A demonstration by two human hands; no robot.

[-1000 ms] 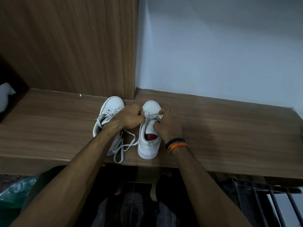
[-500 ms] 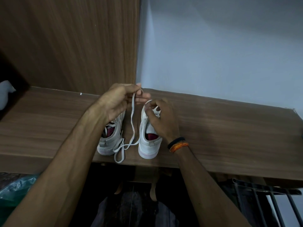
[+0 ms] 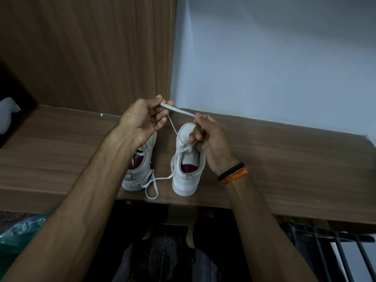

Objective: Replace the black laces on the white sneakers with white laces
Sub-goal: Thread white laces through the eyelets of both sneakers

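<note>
White lace runs taut between the two hands above the right-hand sneaker, then drops as a thin strand down to the eyelets near that shoe's toe. The left hand pinches one part of the lace between thumb and curled fingers, raised over the left-hand sneaker. The right hand grips the lace at its fingertips, fingers curled, just above the right-hand sneaker's tongue. More of the lace crosses that shoe's upper eyelets, and a loose length trails out from its side, loops on the shelf between the two shoes and reaches the front edge.

Both sneakers are white with a red lining, standing side by side, toes pointing to the wall, on a wooden shelf. The left forearm hides most of the left-hand sneaker. The right wrist wears a black band and an orange band. Behind the shelf stand a wooden panel and a pale wall. A white object sits at the far left edge.
</note>
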